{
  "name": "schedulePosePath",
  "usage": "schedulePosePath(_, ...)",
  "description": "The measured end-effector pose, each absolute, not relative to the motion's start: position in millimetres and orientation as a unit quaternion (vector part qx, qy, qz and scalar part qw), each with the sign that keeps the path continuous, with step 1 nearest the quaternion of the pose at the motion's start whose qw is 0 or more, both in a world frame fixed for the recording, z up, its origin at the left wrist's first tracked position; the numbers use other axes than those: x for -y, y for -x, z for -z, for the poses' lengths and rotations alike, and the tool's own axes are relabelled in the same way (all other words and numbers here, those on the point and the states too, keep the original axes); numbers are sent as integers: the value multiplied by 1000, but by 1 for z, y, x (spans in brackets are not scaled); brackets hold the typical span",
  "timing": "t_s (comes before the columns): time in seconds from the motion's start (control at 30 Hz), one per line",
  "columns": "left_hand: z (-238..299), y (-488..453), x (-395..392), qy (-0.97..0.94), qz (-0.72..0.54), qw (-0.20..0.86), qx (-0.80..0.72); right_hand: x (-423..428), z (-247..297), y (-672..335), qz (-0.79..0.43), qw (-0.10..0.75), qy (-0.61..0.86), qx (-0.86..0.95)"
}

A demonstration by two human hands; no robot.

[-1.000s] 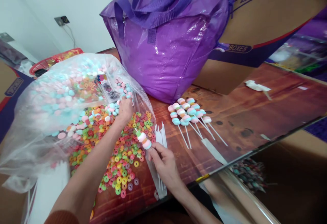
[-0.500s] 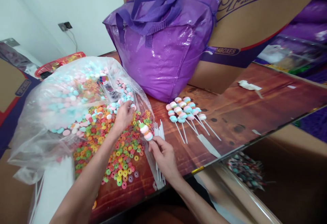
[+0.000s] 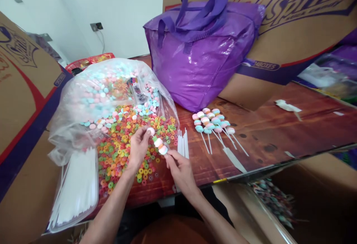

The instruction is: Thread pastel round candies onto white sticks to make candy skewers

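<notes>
My right hand (image 3: pixel 178 168) pinches a white stick that carries a few pastel candy pieces (image 3: pixel 160 145) near its tip. My left hand (image 3: pixel 138 145) holds a round pink candy (image 3: pixel 151 130) between thumb and fingers, just above the stick's tip. Both hands hover over loose coloured ring candies (image 3: pixel 125 151) spilled on the wooden table (image 3: pixel 279 132). A big clear plastic bag (image 3: pixel 92 99) of pastel candies lies open behind my left hand.
Several finished candy sticks (image 3: pixel 212 123) lie right of centre, with bare white sticks (image 3: pixel 182 143) beside my right hand. A purple bag (image 3: pixel 203 51) and cardboard boxes (image 3: pixel 292 21) stand behind. A packet of white sticks (image 3: pixel 75 188) sits at lower left.
My left hand has come out of the candy bag with a pink candy and moved to the stick's tip. The camera view has shifted left.
</notes>
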State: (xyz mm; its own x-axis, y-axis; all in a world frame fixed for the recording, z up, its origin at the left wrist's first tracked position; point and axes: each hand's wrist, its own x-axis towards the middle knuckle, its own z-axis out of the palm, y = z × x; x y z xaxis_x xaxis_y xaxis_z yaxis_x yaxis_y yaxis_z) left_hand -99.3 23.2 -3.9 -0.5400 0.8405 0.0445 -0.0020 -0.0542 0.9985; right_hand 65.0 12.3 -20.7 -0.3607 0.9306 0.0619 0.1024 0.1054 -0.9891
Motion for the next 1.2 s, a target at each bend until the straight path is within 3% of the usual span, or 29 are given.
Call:
schedulePosePath(0.53, 16, 96, -5, -448, -585, 156, -658, -9, 12, -60, -533, 355, 429, 637)
schedulePosePath(1.2, 27, 80, 3, -409, -590, 199, -667, -7, 25, -49, -534, 366, 436, 625)
